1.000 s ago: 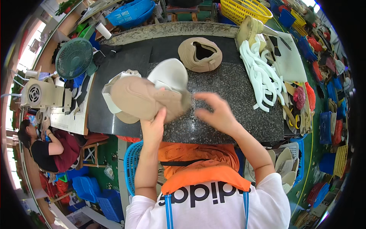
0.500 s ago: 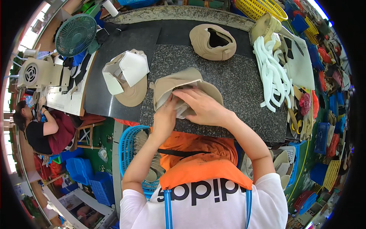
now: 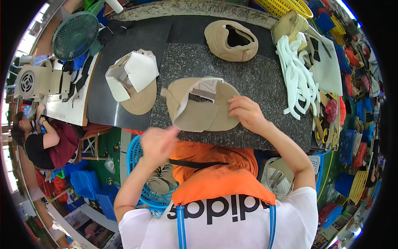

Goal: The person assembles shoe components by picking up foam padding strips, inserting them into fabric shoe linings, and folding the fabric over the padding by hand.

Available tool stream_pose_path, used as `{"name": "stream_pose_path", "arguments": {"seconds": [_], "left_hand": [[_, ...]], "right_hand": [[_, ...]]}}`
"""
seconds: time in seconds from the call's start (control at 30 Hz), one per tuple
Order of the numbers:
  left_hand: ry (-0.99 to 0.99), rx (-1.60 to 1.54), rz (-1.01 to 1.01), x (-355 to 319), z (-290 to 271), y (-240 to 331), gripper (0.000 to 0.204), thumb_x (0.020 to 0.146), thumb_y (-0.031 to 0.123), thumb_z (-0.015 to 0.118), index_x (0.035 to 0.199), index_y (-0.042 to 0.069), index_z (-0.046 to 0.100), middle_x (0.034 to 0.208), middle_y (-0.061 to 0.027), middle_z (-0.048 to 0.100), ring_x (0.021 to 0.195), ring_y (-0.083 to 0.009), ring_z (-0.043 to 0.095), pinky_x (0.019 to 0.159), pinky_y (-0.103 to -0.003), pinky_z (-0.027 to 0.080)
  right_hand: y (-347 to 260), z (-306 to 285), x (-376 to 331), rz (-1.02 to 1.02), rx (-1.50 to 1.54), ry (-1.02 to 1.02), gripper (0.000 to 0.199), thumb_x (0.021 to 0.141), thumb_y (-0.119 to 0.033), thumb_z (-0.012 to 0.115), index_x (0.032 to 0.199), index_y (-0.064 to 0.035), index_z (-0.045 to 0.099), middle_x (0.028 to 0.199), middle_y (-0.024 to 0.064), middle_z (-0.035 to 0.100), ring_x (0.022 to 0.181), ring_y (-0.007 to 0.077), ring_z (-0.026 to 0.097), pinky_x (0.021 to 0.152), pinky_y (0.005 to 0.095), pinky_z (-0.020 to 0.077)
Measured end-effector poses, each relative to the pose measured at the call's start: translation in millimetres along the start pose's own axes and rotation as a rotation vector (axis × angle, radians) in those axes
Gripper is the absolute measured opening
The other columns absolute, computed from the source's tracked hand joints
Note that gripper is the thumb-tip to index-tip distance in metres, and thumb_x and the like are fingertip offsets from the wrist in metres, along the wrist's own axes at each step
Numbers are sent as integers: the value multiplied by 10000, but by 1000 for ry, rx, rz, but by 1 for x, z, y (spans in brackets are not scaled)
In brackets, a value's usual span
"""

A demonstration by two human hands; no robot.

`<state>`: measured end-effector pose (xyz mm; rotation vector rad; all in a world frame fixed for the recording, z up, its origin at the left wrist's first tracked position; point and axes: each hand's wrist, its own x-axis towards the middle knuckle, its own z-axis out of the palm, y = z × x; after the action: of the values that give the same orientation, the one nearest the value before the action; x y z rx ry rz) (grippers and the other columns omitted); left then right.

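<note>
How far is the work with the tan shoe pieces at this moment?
Looks done: one tan upper lies at the far edge, and another with a white insert lies to the left. In hand: the right hand presses a tan piece flat on the mat; the left hand is off it, blurred. Left: probably the white strips piled on the right.

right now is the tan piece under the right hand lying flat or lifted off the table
Lying flat. The tan piece is spread on the speckled mat, with the right hand pressing its right edge; the left hand is off it.
</note>
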<state>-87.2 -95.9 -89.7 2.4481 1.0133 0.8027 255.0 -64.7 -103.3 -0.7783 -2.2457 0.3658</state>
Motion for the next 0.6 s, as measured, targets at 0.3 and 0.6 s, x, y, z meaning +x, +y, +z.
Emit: {"name": "stream_pose_path", "arguments": {"seconds": [0.3, 0.6], "left_hand": [[67, -1277, -590, 88, -16, 45, 370, 788, -31, 628, 1146, -24, 537, 991, -39, 623, 919, -108, 585, 843, -252, 461], [-515, -713, -205, 91, -39, 77, 327, 745, 28, 645, 1066, 28, 587, 878, -102, 628, 831, -207, 626, 733, -315, 484]], "right_hand": [[-68, 2, 81, 1018, 1851, 307, 384, 930, -341, 505, 1209, -77, 497, 1112, 66, 579, 1033, 185, 562, 895, 333, 440], [-81, -31, 55, 751, 1432, 252, 476, 876, -194, 608, 1283, -7, 449, 1247, 109, 528, 1149, 212, 516, 970, 389, 415]]}}
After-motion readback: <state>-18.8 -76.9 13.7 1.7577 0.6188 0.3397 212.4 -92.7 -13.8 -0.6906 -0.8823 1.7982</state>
